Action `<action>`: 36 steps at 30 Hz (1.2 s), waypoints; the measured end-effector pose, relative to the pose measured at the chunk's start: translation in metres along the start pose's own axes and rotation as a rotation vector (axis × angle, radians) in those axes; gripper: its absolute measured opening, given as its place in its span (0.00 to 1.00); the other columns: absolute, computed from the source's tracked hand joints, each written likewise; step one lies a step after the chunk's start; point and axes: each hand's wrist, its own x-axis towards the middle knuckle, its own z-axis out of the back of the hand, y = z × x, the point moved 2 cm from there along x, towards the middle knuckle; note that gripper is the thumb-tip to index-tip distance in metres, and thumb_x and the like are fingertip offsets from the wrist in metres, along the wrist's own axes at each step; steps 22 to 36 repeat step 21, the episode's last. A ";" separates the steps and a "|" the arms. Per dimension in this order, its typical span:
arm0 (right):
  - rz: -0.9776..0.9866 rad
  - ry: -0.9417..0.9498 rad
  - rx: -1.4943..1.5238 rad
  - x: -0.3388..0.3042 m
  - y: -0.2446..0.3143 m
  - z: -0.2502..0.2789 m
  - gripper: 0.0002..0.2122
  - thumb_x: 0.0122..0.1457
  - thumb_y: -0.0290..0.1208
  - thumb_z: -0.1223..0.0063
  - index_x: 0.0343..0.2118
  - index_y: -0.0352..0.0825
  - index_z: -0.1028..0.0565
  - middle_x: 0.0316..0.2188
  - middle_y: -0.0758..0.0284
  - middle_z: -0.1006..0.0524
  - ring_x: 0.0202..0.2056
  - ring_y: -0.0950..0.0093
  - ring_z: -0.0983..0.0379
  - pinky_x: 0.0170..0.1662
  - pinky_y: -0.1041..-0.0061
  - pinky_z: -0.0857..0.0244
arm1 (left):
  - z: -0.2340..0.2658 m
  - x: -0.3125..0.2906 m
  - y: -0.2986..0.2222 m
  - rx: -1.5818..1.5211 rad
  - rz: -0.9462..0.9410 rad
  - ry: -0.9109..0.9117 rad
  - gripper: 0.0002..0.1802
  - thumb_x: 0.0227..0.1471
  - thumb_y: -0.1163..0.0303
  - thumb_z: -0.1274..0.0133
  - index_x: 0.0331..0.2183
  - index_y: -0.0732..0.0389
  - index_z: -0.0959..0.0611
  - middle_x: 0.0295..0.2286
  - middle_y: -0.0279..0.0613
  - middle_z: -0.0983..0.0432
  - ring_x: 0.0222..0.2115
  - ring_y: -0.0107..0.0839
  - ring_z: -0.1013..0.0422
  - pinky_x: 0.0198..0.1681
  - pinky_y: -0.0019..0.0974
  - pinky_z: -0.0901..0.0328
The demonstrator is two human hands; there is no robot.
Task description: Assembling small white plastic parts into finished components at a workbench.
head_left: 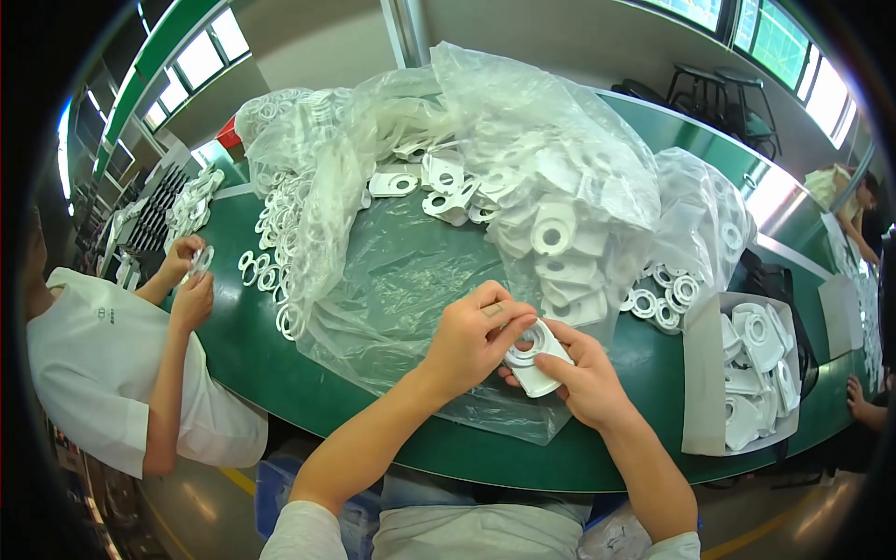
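Note:
Between my two hands, above the near side of the green table, is a white plastic part (536, 381) with a round holed end and a squarer end. My right hand (588, 375) grips its right side, thumb on the upper face and fingers beneath. Curled over its round end, my left hand (474, 338) pinches at the rim by the hole; whether a separate ring is in that pinch is hidden. Beyond my hands, similar white plates (553, 230) lie heaped in and under a large clear plastic bag (425, 345) spread on the table.
White rings (266, 276) pile up along the left, with more rings (667, 294) at right beside another bag (702, 207). An open box (702, 397) full of white plates stands at the right edge. A co-worker (140, 364) at left holds a ring.

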 end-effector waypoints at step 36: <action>0.214 -0.096 -0.158 -0.005 0.003 0.007 0.19 0.56 0.17 0.59 0.53 0.29 0.39 0.47 0.58 0.30 0.43 0.64 0.24 0.43 0.68 0.26 | 0.002 -0.002 0.016 -0.539 0.382 0.147 0.08 0.52 0.76 0.45 0.35 0.68 0.17 0.29 0.34 0.24 0.25 0.18 0.31 0.28 0.23 0.37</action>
